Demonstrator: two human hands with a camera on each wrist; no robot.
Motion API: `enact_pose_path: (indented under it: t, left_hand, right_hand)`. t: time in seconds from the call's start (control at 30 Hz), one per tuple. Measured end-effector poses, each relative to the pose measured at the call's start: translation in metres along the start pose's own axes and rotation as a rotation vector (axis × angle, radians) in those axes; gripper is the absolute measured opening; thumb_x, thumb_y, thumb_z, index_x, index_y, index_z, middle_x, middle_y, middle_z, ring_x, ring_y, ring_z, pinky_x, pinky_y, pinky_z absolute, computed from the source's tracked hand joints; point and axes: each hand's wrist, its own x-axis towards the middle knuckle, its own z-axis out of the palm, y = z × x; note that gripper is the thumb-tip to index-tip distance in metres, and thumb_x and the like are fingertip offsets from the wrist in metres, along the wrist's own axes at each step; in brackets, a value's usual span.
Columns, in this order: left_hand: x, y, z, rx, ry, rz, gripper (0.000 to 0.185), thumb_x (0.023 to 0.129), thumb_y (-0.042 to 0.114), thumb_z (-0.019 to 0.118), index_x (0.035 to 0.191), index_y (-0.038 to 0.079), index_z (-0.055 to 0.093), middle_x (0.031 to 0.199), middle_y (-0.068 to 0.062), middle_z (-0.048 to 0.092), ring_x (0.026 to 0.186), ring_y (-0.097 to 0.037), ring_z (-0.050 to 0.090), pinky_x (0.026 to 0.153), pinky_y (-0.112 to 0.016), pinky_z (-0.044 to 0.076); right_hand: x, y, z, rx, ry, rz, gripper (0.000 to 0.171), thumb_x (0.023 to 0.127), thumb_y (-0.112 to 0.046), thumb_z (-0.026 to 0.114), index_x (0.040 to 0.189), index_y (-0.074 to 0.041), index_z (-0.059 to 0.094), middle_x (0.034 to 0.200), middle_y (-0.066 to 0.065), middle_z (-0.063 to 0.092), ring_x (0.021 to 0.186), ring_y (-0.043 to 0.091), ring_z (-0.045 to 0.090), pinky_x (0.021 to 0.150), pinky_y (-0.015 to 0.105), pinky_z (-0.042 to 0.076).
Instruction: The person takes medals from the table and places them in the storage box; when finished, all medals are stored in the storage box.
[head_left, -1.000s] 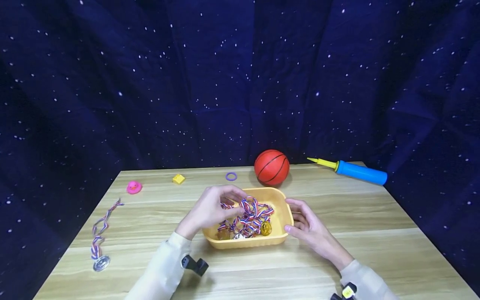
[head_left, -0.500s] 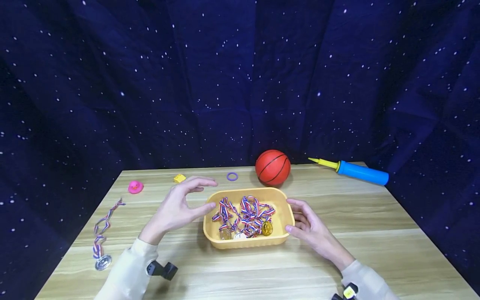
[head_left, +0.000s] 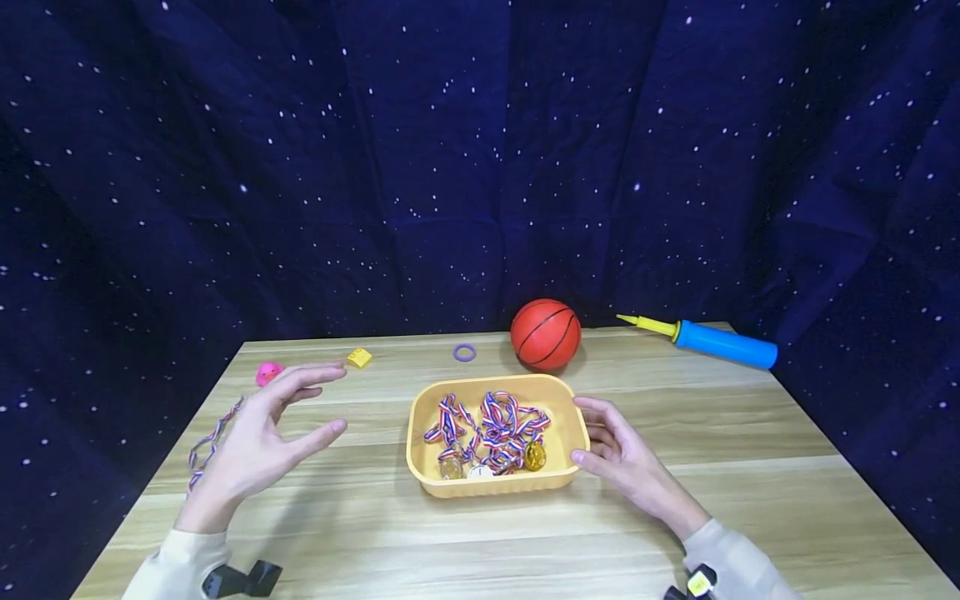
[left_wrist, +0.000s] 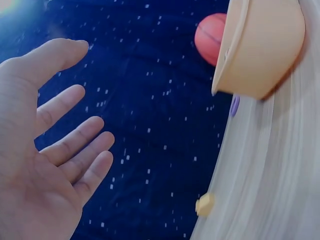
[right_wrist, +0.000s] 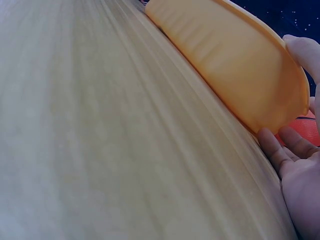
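Observation:
Above the left side of the table my left hand is held with fingers and thumb spread and holds nothing; the left wrist view shows its bare palm. In the head view it overlaps a striped ribbon, and the ribbon's silver medal is hidden behind the hand and sleeve. A yellow plastic basin sits at the middle of the table. Inside lie tangled red, white and blue ribbons, a gold medal and other medals near the front wall. My right hand holds the basin's right end, thumb at the rim.
Behind the basin stands a red basketball. A blue and yellow hand pump lies at the back right. Along the back left are a purple ring, a small yellow block and a pink rubber duck.
My left hand has let go of the ribbons in the basin, come out and moved left over the table with its fingers spread. My right hand and the basin have stayed in place.

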Motion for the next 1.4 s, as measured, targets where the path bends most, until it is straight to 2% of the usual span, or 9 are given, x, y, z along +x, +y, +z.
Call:
enact_pose_path:
  t: [0.2,0.37,0.6,0.7,0.8,0.9,1.0,1.2,1.4]
  left_hand:
    - [-0.024,-0.010,-0.020,0.006,0.048,-0.074,0.074,0.085,-0.009,0.092,0.151,0.013,0.067,0.152,-0.001,0.068,0.143,-0.006,0.057,0.117,-0.018,0.045]
    - [-0.044,-0.020,-0.037,0.007,0.096,-0.088,0.076,0.081,-0.018,0.089,0.151,0.002,0.065,0.152,-0.007,0.068,0.143,-0.008,0.059,0.116,-0.019,0.047]
    - [-0.082,-0.035,-0.055,0.089,0.127,-0.203,0.073,0.086,-0.009,0.091,0.152,0.006,0.065,0.156,0.004,0.066,0.131,0.000,0.061,0.105,-0.010,0.044]
    - [-0.096,-0.044,-0.061,0.146,0.131,-0.251,0.072,0.087,-0.002,0.092,0.153,0.011,0.065,0.153,0.007,0.067,0.127,-0.002,0.061,0.100,-0.010,0.044]
    - [-0.112,-0.053,-0.067,0.215,0.126,-0.319,0.072,0.089,0.008,0.094,0.154,0.017,0.066,0.149,0.016,0.067,0.119,0.003,0.059,0.092,-0.010,0.043]
    - [-0.125,-0.062,-0.071,0.237,0.112,-0.351,0.069,0.090,0.012,0.094,0.153,0.019,0.067,0.144,0.023,0.069,0.115,0.004,0.059,0.088,-0.010,0.044]
    - [-0.134,-0.068,-0.073,0.241,0.090,-0.370,0.065,0.092,0.014,0.094,0.151,0.018,0.068,0.138,0.021,0.072,0.105,-0.001,0.064,0.086,-0.011,0.048]
    - [-0.147,-0.078,-0.076,0.246,0.058,-0.432,0.060,0.093,0.021,0.094,0.147,0.013,0.070,0.119,0.006,0.072,0.088,-0.009,0.068,0.076,-0.013,0.053]
    - [-0.156,-0.090,-0.076,0.257,0.073,-0.410,0.060,0.089,0.020,0.097,0.143,0.011,0.072,0.126,0.025,0.073,0.098,0.002,0.067,0.079,-0.010,0.055]
  right_hand:
    - [0.001,0.001,0.000,-0.005,0.004,-0.005,0.077,0.102,-0.005,0.079,0.168,-0.009,0.040,0.158,0.027,0.050,0.134,0.042,0.062,0.109,0.028,0.059]
    - [0.002,0.002,0.000,-0.007,0.004,0.000,0.077,0.101,-0.006,0.079,0.167,-0.009,0.040,0.157,0.027,0.051,0.134,0.042,0.062,0.108,0.027,0.059]
    - [0.002,0.001,0.002,0.001,-0.001,-0.006,0.077,0.102,-0.006,0.079,0.167,-0.010,0.040,0.157,0.026,0.052,0.135,0.043,0.061,0.108,0.028,0.059]
    - [0.002,0.001,0.002,0.002,0.002,-0.001,0.077,0.101,-0.006,0.080,0.167,-0.010,0.041,0.157,0.025,0.052,0.135,0.043,0.061,0.108,0.028,0.059]
    - [0.002,0.001,0.002,0.002,0.005,0.007,0.077,0.101,-0.007,0.080,0.167,-0.011,0.041,0.157,0.025,0.052,0.136,0.043,0.060,0.108,0.028,0.059]
    - [0.002,0.001,0.001,0.002,0.006,0.012,0.077,0.101,-0.007,0.080,0.167,-0.011,0.041,0.157,0.025,0.052,0.136,0.044,0.060,0.108,0.028,0.059]
    - [0.002,0.001,0.001,0.002,0.006,0.009,0.077,0.101,-0.007,0.080,0.167,-0.010,0.041,0.157,0.025,0.052,0.136,0.044,0.060,0.108,0.028,0.059]
    - [0.001,0.002,0.000,-0.001,0.006,0.008,0.076,0.102,-0.007,0.080,0.167,-0.010,0.041,0.156,0.025,0.053,0.136,0.044,0.060,0.108,0.028,0.059]
    - [0.001,0.002,0.000,-0.001,0.007,0.005,0.076,0.102,-0.007,0.080,0.167,-0.011,0.041,0.157,0.025,0.052,0.136,0.045,0.059,0.108,0.028,0.059]
